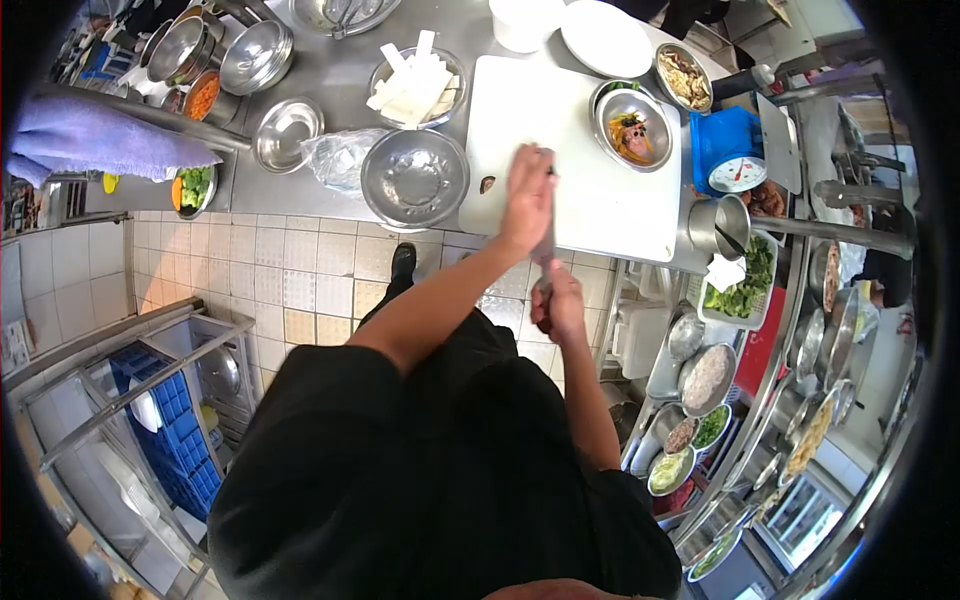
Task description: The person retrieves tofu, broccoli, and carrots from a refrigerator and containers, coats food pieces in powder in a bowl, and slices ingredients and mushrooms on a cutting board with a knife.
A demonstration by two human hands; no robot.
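Note:
My right hand (563,303) is closed around the handle of a kitchen knife (544,245), whose blade points away from me over the front edge of the white cutting board (610,215). Lying along the blade is my left hand (526,200), its fingers stretched out and grasping nothing. Left of it on the board is a small dark piece of food (487,184). A steel bowl (634,125) with meat and shredded vegetables stands at the board's back right. An empty steel bowl (414,180) sits just left of the board.
White slabs (415,85) fill a bowl behind. A blue scale (728,150) and a steel pot (718,225) stand right of the board. Farther right are a basket of leafy greens (745,285) and several ingredient bowls. A purple towel (105,140) hangs on a rail at left.

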